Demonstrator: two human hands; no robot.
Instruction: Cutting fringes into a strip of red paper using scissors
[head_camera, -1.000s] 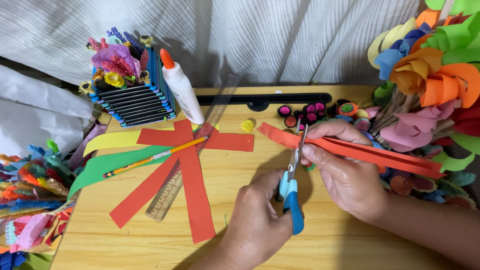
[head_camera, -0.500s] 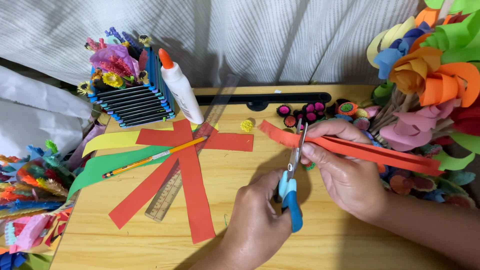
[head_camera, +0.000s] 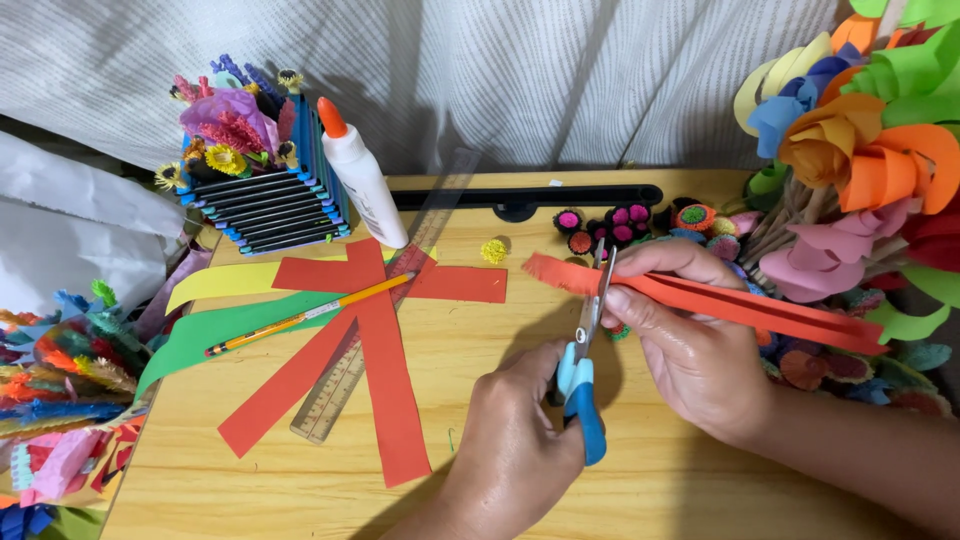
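1. The left hand (head_camera: 520, 450) holds the scissors (head_camera: 588, 340) by the blue handles. Its grip is closed around them.
2. The right hand (head_camera: 690, 345) pinches the orange strip (head_camera: 700, 300) between thumb and fingers, just at 3 o'clock of the blades.
3. The strip is above the bench (head_camera: 500, 500), near its 3 o'clock side. Its long way runs from 9 o'clock to 3 o'clock, dipping a bit at the 3 o'clock end. The free, fringed end points to 9 o'clock.
4. The scissors point to 12 o'clock, so they cross the strip. The blades look nearly shut on the strip's edge.
5. To snip well, I think it is best to keep the strip tight and flat, cut straight across, and stop short of the far edge.
6. Small, even snips side by side should make a neat fringe. Fingers should stay clear of the blades.
7. More orange strips (head_camera: 385, 370), a pencil (head_camera: 305, 317), a ruler (head_camera: 345, 370) and a glue bottle (head_camera: 362, 180) lie toward 9 o'clock.
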